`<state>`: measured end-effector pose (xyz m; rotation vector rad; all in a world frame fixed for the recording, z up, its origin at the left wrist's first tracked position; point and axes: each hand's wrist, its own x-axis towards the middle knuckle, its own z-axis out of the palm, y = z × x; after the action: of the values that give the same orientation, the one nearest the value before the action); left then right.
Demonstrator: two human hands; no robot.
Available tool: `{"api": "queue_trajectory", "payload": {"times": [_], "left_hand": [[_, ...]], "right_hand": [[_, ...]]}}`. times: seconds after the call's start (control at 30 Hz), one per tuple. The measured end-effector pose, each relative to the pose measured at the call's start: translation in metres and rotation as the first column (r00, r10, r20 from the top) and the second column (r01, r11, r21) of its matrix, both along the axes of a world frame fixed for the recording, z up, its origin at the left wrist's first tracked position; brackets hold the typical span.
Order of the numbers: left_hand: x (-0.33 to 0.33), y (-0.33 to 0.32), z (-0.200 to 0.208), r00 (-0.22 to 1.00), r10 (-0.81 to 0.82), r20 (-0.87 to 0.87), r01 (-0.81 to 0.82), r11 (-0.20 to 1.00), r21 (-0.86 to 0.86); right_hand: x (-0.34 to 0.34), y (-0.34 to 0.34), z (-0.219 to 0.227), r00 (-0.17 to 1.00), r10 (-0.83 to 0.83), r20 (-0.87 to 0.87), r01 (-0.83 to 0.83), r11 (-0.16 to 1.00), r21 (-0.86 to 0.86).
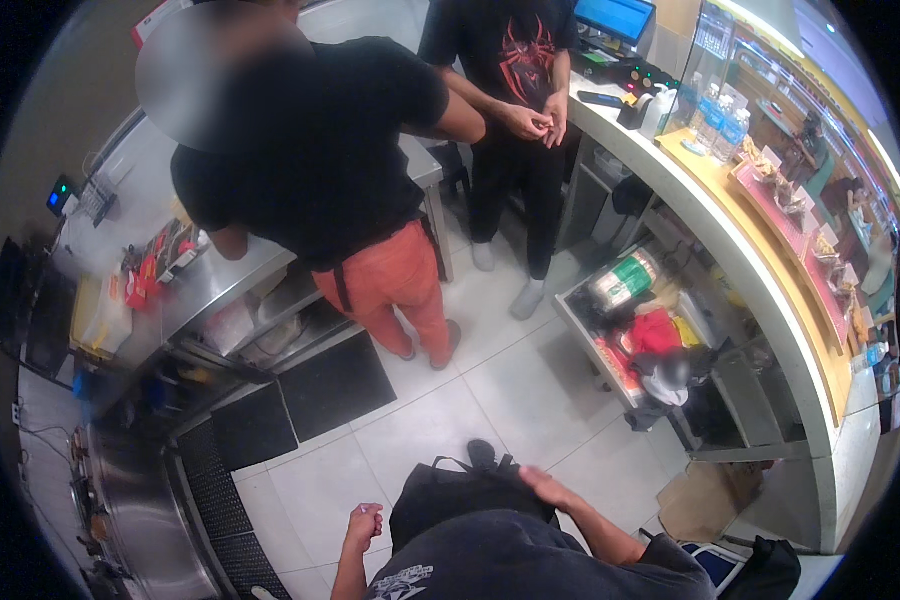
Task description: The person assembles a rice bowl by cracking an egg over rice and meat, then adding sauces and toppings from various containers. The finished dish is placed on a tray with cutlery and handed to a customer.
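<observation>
My left hand (366, 525) hangs at my left side with its fingers curled closed. What it holds, if anything, cannot be made out. On the other side my right hand (547, 487) is held low by my hip, slightly smeared, with its fingers stretched out and nothing seen in them. It is nearest to the black apron (440, 505) at my waist, whose straps show near the dark shoe (482, 457). I cannot tell whether that hand touches the cloth.
A person in orange trousers (390, 285) leans over a steel counter (205, 285) at the left; another in black (515, 180) stands ahead, hands together. An open drawer (610, 360) juts out under the curved counter (715, 215). Dark mats (335, 385) lie on the tiles; cardboard (705, 500) stands right.
</observation>
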<state>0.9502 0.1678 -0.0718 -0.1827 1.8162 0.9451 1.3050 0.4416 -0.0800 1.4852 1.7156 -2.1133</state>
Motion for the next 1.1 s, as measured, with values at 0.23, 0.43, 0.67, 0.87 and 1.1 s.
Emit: {"api": "queue_trajectory", "payload": {"times": [0.23,0.43,0.67,0.87,1.1], "left_hand": [[-0.002,-0.02,-0.021,0.917,-0.387,-0.099,0.341,0.887,-0.312],[-0.029,-0.013,-0.03,0.833,-0.553,-0.02,0.513,0.785,-0.347],[-0.11,0.177,-0.022,0.558,-0.526,-0.642,0.539,0.818,-0.201],[-0.133,0.424,0.093,0.37,-0.64,-0.673,0.881,0.473,0.034],[-0.154,0.579,0.107,0.507,-0.713,-0.485,0.861,0.395,0.32]], "right_hand": [[-0.012,0.0,-0.055,0.949,0.284,0.134,-0.255,0.947,-0.195],[-0.039,0.012,-0.095,0.914,0.27,0.303,-0.196,0.947,-0.254],[-0.1,0.088,-0.12,0.89,0.304,0.34,-0.233,0.944,-0.233],[-0.151,0.151,-0.089,0.827,0.177,0.534,-0.127,0.983,-0.13],[-0.154,0.199,-0.057,0.787,0.109,0.608,-0.086,0.994,-0.066]]}}
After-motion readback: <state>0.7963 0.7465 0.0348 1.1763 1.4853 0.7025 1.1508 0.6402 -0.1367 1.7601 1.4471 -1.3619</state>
